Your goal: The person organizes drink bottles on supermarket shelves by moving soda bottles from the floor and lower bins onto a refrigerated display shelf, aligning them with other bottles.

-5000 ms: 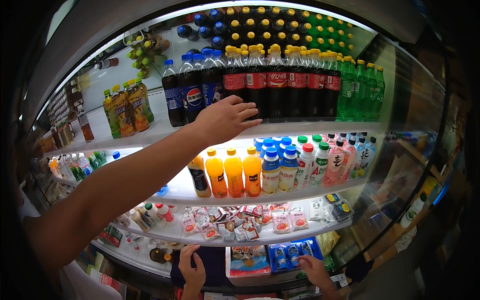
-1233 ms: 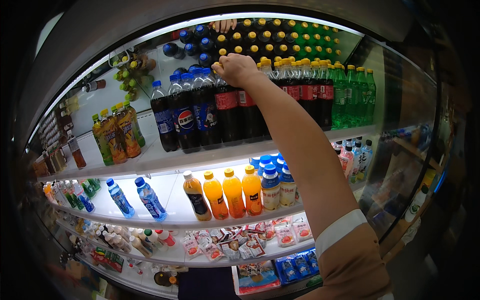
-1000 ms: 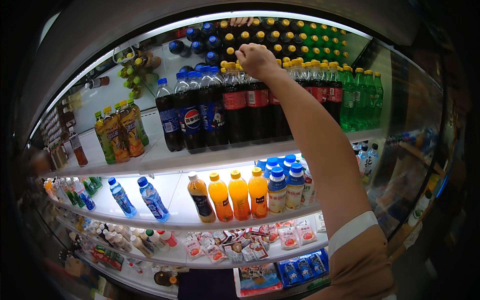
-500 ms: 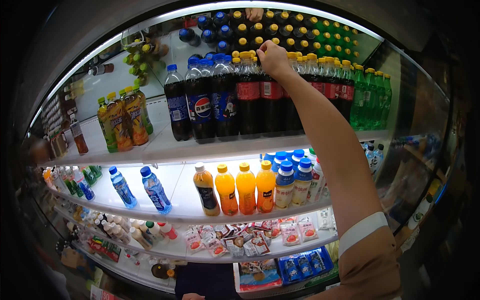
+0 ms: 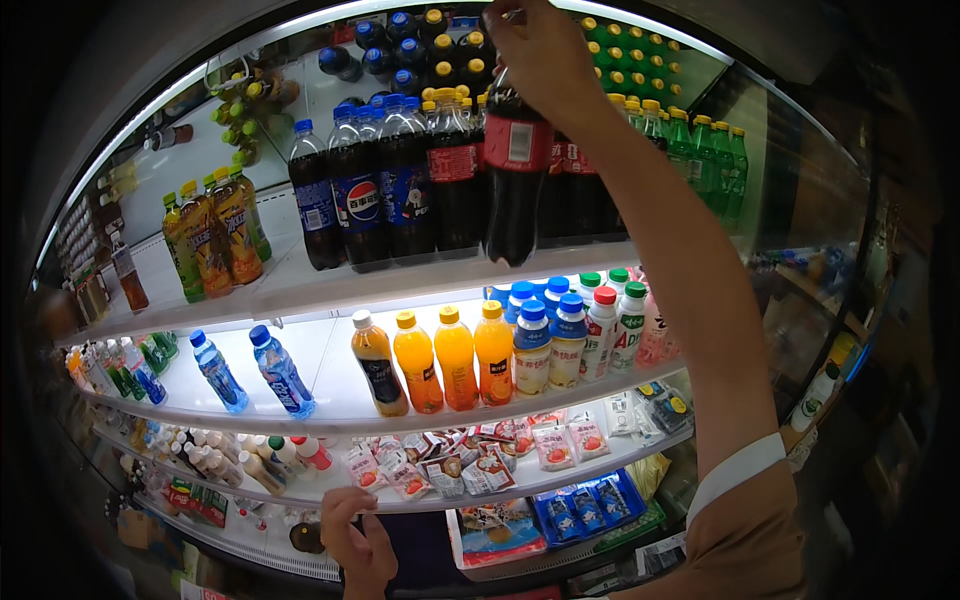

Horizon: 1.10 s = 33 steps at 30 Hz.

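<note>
My right hand is raised to the top shelf, closed round the neck of a dark cola bottle with a red label. The bottle hangs upright in front of its row, its base about level with the shelf's front edge. Its cap is hidden by my fingers. To its left stand a red-labelled cola bottle with a yellow cap and several blue-capped cola bottles. My left hand is low at the front of the bottom shelves, fingers loosely bent and apart, with nothing in it.
Green soda bottles stand at the top right, and iced tea bottles at the left. The middle shelf carries orange juice bottles and white milk drink bottles. Below lie small snack packets and a blue tray.
My right hand has lifted the cola bottle up and forward out of its row. My left hand has risen into view from the lower edge. The view has shifted slightly right.
</note>
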Available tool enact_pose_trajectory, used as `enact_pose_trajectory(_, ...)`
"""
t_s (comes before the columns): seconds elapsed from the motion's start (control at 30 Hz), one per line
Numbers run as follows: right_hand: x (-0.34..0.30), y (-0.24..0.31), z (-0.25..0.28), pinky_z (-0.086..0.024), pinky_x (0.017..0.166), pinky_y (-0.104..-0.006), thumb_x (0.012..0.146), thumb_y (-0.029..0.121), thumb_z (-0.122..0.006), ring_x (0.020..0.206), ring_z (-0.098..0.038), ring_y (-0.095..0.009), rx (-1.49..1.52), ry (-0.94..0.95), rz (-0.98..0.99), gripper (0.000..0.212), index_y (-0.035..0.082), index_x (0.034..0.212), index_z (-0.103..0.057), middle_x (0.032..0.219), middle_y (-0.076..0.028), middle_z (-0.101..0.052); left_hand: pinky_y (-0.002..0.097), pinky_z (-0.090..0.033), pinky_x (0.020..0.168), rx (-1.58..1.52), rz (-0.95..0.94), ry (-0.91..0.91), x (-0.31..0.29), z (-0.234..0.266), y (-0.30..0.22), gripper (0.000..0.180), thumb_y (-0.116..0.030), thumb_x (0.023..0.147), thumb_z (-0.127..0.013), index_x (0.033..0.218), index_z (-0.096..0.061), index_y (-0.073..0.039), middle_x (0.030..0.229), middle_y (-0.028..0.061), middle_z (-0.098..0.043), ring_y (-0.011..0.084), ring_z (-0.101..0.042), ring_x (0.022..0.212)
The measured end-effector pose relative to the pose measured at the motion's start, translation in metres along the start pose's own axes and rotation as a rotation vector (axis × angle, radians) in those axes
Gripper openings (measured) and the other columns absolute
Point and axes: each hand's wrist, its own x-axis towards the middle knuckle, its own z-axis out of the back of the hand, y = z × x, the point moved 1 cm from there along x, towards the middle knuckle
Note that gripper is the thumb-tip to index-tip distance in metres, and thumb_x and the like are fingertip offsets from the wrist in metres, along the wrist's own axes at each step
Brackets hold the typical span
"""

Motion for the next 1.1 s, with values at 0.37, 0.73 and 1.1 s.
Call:
enact_pose_trajectory(0.37,-0.214,0.152,-0.009,-0.049,0.068,-0.0343,0.097,0.017,-0.053,0.073,-0.063,-0.026,0.729,0.600,-0.445,0.021,-0.001,0.107,-0.052,0.083,-0.017,-0.062,0.0318,-0.052,0.080,-0.906,0.612,0.192,0.055,-0.077,-0.022,0.069,-0.036,0.071,-0.082,0.118,-0.049,0.001,0.103,0.0092,-0.062,0.0168,-0.063,0.091)
enact_pose_trajectory(0.73,-0.078,-0.021,-0.079,-0.037,0.103,-0.0388,0.090,0.027,-0.060,0.120,-0.044,-0.036,-0.054,0.173,-0.239,0.056,-0.003,0.132,-0.039,0.126,-0.024,-0.042,0.0389,-0.054,0.071,-0.758,0.712,0.071,-0.028,-0.005,-0.005,0.062,-0.032,0.076,-0.076,0.115,-0.045,0.004,0.084,0.0176,-0.061,0.0289,-0.064,0.077)
enact_pose_trajectory(1.1,-0.055,-0.057,-0.112,-0.050,0.087,-0.0435,0.088,0.029,-0.060,0.099,-0.062,-0.040,-0.157,0.280,-0.554,0.046,-0.009,0.111,-0.048,0.104,-0.028,-0.063,0.0365,-0.055,0.068,-0.829,0.923,-0.148,-0.041,0.021,-0.012,0.083,-0.042,0.066,-0.082,0.119,-0.042,0.007,0.086,0.0182,-0.062,0.0271,-0.065,0.075)
